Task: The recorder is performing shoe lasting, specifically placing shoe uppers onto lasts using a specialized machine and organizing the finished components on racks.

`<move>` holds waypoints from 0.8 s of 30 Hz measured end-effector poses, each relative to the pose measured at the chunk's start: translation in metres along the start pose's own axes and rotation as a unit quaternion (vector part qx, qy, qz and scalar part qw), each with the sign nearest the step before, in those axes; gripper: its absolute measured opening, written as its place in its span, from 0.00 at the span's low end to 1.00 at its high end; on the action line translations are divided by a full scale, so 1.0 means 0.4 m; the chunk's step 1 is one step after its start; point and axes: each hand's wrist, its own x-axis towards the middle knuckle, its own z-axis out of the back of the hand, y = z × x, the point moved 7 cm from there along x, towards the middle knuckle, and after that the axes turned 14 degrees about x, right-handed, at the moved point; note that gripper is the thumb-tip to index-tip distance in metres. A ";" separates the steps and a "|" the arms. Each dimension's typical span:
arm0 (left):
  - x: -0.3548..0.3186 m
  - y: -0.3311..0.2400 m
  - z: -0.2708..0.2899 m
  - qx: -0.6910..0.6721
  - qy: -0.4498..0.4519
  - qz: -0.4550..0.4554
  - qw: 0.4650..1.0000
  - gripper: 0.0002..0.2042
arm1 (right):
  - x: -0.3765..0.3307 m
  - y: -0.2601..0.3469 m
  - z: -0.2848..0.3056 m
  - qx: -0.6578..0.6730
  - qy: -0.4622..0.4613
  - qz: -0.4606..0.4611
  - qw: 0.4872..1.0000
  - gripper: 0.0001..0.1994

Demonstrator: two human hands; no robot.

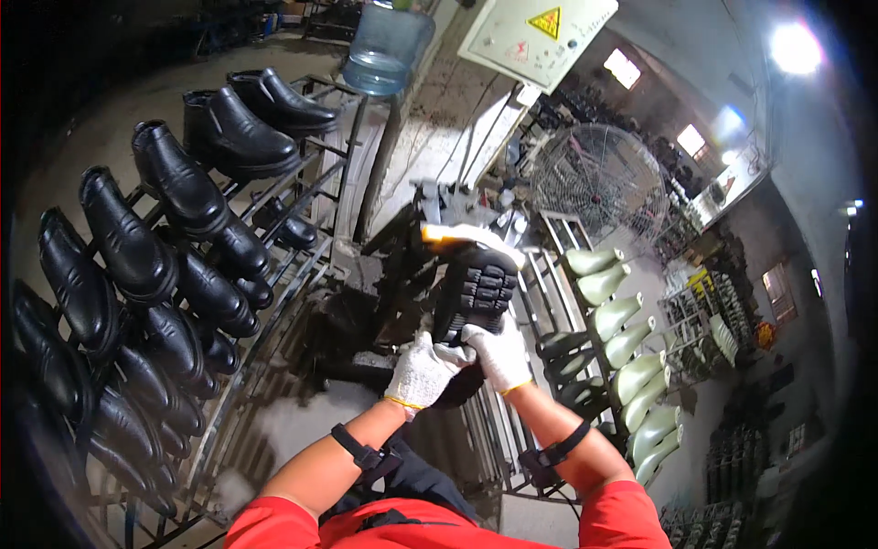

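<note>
A black shoe (pixel 483 291) with its treaded sole turned toward me is held in front of me at a dark machine (pixel 352 316). My left hand (pixel 422 371), in a white knitted glove, is closed on the near end of the shoe. Beside it my right hand (pixel 498 355), gloved the same way, grips that end from the right, thumb over the sole. A glaring white and orange strip (pixel 471 236) runs across just beyond the far end of the sole; whether the shoe touches it, I cannot tell. The shoe's underside is hidden.
On the left, a metal rack (pixel 343 174) carries black shoes (pixel 183 178) in tiers. Pale green shoe lasts (pixel 631 320) line another rack on the right. A caged fan (pixel 599 183), a water jug (pixel 389 50) and an electrical box (pixel 540 37) stand beyond.
</note>
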 end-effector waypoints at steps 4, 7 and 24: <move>-0.008 0.024 0.203 -0.353 0.027 0.138 0.925 0.17 | 0.134 0.314 -0.039 -0.349 0.028 0.188 0.918 0.30; 0.008 0.018 0.131 -0.186 -0.081 0.032 0.979 0.10 | 0.209 0.356 -0.170 -0.607 0.064 0.007 0.792 0.24; -0.002 -0.134 0.115 -0.485 -0.094 0.251 0.832 0.48 | 0.203 0.266 -0.045 -0.513 -0.023 0.274 0.814 0.14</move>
